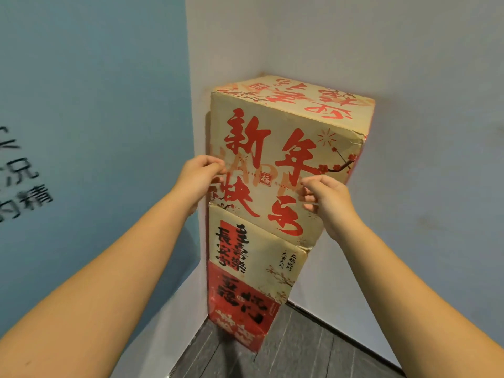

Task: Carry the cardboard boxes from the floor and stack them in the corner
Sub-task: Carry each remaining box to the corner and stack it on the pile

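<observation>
A stack of cardboard boxes stands in the corner. The top box (286,126) is beige with big red characters and sits slightly askew on a beige box (261,252) with black characters. Under that shows a red part (240,315) reaching the floor; I cannot tell if it is a separate box. My left hand (199,178) is at the top box's lower left front edge, fingers curled. My right hand (327,200) is curled against the lower right of its front face. Neither hand wraps around the box.
A blue wall (95,105) with dark lettering runs on the left, and a white wall (409,77) on the right meets it behind the stack. Dark grey plank flooring (300,350) lies below, with a black skirting strip along the white wall.
</observation>
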The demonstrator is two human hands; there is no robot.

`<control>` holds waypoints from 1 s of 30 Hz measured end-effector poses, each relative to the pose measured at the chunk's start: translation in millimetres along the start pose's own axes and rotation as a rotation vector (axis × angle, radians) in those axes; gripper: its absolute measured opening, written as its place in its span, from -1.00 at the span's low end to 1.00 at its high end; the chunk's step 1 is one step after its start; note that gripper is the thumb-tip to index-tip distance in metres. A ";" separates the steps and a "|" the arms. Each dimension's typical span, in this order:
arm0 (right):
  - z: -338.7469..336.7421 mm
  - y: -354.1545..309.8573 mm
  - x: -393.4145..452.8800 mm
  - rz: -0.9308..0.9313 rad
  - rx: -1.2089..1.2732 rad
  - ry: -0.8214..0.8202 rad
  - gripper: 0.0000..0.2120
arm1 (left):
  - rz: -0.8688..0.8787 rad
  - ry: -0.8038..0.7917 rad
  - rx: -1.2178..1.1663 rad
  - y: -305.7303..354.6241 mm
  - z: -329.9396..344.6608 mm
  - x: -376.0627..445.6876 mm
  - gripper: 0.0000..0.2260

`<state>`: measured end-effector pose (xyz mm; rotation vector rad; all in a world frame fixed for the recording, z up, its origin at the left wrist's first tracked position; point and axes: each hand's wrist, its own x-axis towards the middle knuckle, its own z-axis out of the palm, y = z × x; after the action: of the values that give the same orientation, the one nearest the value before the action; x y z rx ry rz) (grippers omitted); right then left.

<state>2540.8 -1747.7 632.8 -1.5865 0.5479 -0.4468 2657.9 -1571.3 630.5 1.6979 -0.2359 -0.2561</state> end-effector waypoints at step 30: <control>200.1 14.9 -554.9 0.057 -0.125 -1.817 -0.84 | -0.208 1.839 -0.248 -49.4 -136.1 -730.1 -0.83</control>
<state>2208.9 -1259.9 621.0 -1.4452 -0.7886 1.0824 2003.6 -1216.5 624.9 1.1270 1.2606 1.0828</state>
